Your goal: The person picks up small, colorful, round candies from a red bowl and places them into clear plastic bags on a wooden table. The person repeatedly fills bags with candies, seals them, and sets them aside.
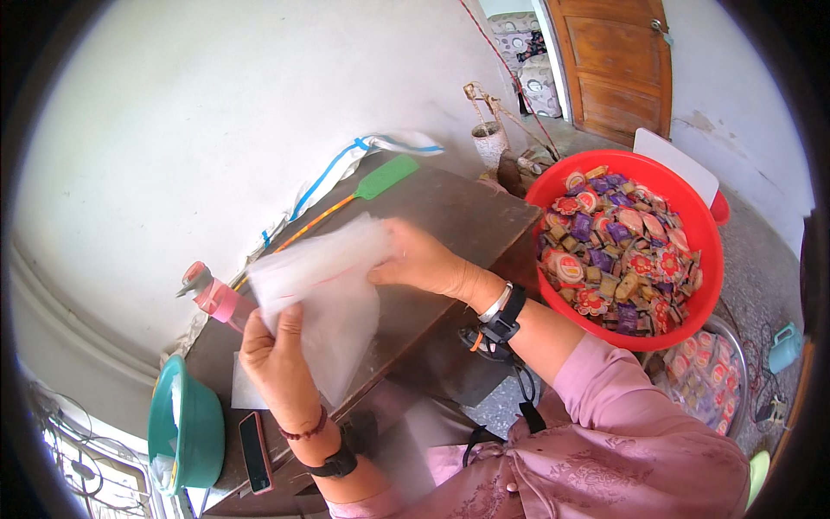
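Thin translucent plastic bags (324, 279) with a reddish line hang between my two hands above a dark wooden table (447, 194). My left hand (279, 353) pinches their lower left part between thumb and fingers. The upper right edge is gripped by my right hand (421, 259), slightly blurred. To the right, a big red plastic tub (713, 259) is filled with small wrapped snacks (603, 246) in purple, red and clear packets. Flat on the table, partly behind my left forearm, lies a whitish sheet (245, 386).
A green fly swatter (389, 176), a pink bottle (217, 300), a teal basin (194, 428) and a phone (257, 454) are on the table. Beyond the tub stand a whitish board (677, 168) and a wooden door (616, 65). A metal basin (739, 363) holds more packets.
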The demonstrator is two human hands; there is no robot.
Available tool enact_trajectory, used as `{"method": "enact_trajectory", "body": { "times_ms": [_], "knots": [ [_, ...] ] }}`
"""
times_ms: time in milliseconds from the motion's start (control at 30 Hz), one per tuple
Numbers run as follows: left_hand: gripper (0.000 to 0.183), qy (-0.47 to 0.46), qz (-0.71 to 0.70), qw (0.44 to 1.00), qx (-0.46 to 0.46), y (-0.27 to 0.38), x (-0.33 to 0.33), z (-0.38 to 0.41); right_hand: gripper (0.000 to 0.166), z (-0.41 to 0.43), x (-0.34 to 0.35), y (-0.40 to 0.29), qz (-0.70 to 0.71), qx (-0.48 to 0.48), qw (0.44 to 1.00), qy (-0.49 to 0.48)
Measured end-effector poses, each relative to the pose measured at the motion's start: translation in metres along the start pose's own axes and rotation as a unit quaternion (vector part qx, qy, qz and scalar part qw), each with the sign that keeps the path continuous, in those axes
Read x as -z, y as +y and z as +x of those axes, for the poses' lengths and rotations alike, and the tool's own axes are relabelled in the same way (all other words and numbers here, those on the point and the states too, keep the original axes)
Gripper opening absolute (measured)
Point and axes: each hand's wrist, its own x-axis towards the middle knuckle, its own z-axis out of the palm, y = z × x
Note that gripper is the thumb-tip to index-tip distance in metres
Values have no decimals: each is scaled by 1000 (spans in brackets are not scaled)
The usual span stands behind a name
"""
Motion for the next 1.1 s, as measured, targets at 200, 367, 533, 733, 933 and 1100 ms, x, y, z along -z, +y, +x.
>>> {"method": "enact_trajectory", "body": {
  "times_ms": [200, 367, 533, 733, 933, 1100],
  "knots": [
    [35, 65, -238, 968, 48, -23, 0, 5, 53, -4, 6, -12, 13, -110, 985, -129],
    [42, 106, -308, 943, 67, -43, 0, 1, 38, -8, 4, -25, -56, -128, 969, -202],
    [44, 118, -311, 942, 38, -53, -3, -7, 30, -6, 11, -15, -55, -111, 984, -128],
    [63, 77, -291, 953, 38, -52, 29, -12, 22, -4, 9, -13, 45, -79, 996, -8],
    [72, 21, -3, 999, 26, -64, 55, -14, 18, -3, 12, -6, 23, -30, 999, 21],
    [57, -3, 239, 969, -60, -79, 61, -16, 21, -3, 12, -4, -6, -23, 1000, 10]
  ]
}}
